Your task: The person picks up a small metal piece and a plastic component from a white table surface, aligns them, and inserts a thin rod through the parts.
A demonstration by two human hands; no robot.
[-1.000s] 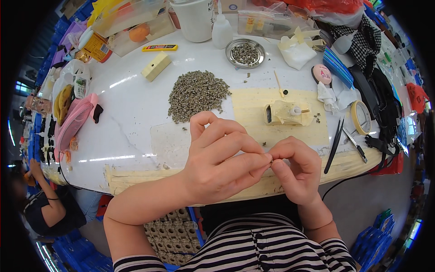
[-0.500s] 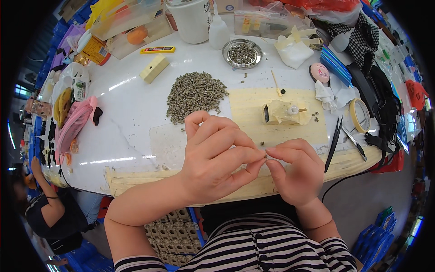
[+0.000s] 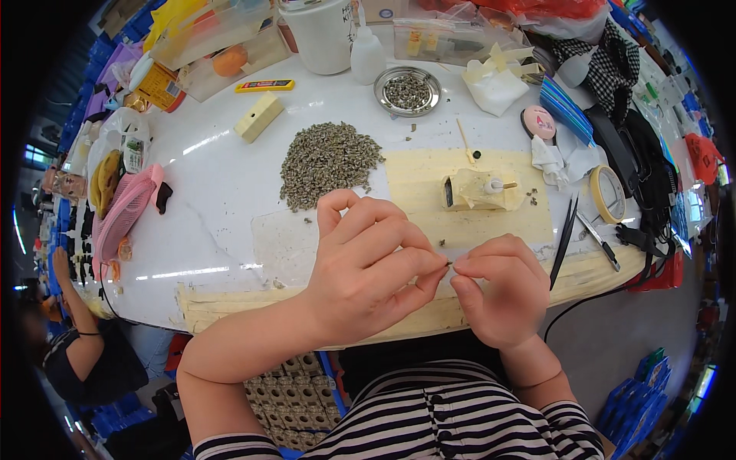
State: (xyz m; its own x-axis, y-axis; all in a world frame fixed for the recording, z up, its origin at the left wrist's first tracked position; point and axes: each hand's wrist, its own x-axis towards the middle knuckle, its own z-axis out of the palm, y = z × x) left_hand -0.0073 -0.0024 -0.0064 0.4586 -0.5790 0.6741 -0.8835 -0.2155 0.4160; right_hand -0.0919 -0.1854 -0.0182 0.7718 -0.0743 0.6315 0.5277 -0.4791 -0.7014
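Note:
My left hand (image 3: pixel 372 268) is over the table's front edge, thumb and forefinger pinched on a tiny dark metal part (image 3: pixel 450 264). My right hand (image 3: pixel 506 287) faces it, its thumb and forefinger curled together by the part; whether they also grip something is too small to tell. Beyond the hands, a heap of small metal parts (image 3: pixel 326 165) lies on the white table. To its right is a tape-wrapped block (image 3: pixel 483 190) with a white nozzle, on a cream-taped patch (image 3: pixel 414 172). A few loose metal parts (image 3: pixel 534 197) lie near the block.
A round metal dish (image 3: pixel 409 90) of similar parts stands at the back. Black tweezers (image 3: pixel 565 241), a utility knife (image 3: pixel 602 244) and a tape roll (image 3: pixel 608 195) lie right. A pink mesh pouch (image 3: pixel 126 215) is left. A blue crate of metal blocks (image 3: pixel 295 399) sits below; another person's arm (image 3: pixel 77 314) shows far left.
My hands stay almost in place. The right fingertips have drawn slightly apart from the left ones, so the tiny part shows between them. At far left the other person has shifted slightly.

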